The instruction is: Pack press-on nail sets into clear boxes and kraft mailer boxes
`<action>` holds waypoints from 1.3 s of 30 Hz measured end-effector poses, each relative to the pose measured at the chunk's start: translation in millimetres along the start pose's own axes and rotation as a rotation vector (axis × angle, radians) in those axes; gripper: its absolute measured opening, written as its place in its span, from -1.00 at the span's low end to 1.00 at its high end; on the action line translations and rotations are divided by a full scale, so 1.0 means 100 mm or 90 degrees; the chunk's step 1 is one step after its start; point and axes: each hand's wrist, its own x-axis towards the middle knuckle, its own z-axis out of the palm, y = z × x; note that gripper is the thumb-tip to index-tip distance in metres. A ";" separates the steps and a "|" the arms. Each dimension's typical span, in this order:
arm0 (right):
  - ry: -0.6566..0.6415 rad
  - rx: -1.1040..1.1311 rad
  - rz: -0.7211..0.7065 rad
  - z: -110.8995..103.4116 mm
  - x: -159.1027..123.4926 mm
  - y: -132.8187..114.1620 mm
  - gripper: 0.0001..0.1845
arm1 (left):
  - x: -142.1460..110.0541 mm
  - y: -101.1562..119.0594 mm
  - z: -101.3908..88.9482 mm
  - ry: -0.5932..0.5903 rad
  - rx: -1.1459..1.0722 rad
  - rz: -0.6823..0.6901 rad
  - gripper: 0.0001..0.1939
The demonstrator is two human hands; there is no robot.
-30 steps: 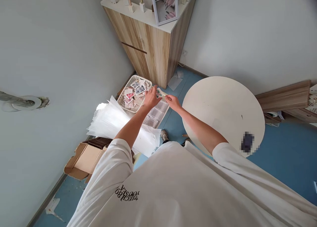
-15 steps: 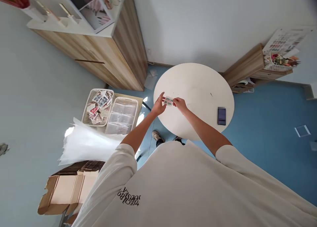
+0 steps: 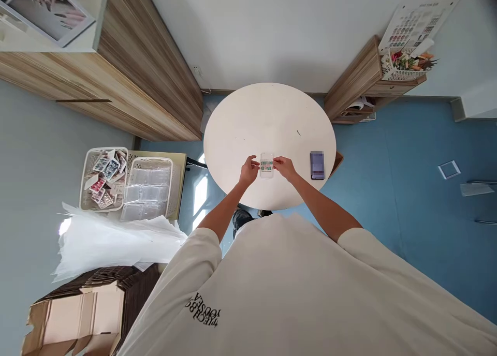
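Observation:
A small card of press-on nails (image 3: 264,165), with rows of green and pale pieces, is between my hands above the white round table. Around it shows a clear plastic case (image 3: 266,175); whether the card lies inside or on top of it I cannot tell. My right hand (image 3: 285,167) pinches the right edge at the card. From the other side my left hand (image 3: 249,171) grips the left edge of the case with its fingertips, thumb side toward the wall. A phone (image 3: 317,165) lies to the right of my right hand.
On a side stand at the left, a white basket (image 3: 82,185) holds several nail cards; beside it another basket (image 3: 171,190) holds clear plastic cases. White sheets (image 3: 116,247) and open cardboard boxes (image 3: 66,314) are nearer me. Wooden cabinets (image 3: 155,61) flank the round table (image 3: 272,113).
My view has shifted left, with the table more centred. The card has been turned and lowered nearer the tabletop, and the clear case now shows around it.

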 end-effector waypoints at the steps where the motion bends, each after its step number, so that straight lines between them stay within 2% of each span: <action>1: 0.010 -0.020 0.013 -0.04 -0.01 0.05 -0.93 | 0.00 -0.04 0.04 -0.004 -0.005 -0.015 -0.45; 6: 0.047 -0.123 0.068 -0.09 0.03 0.37 -0.91 | -0.02 -0.33 0.15 -0.027 0.007 -0.129 -0.38; 11: 0.046 -0.166 0.082 0.07 0.16 0.64 -0.88 | 0.00 -0.58 0.23 -0.060 -0.002 -0.144 -0.28; 16: 0.040 -0.186 0.087 0.21 0.28 0.77 -0.85 | 0.04 -0.71 0.31 -0.086 -0.024 -0.156 -0.29; 24: 0.052 -0.190 0.079 0.26 0.29 0.81 -0.75 | 0.09 -0.78 0.27 -0.104 -0.059 -0.163 -0.35; 32: 0.051 -0.221 0.077 0.30 0.26 0.70 -0.74 | 0.13 -0.79 0.20 -0.124 -0.034 -0.175 -0.39; 39: 0.066 -0.216 0.097 0.22 0.29 0.63 -0.73 | 0.26 -0.66 0.13 -0.115 -0.011 -0.179 -0.38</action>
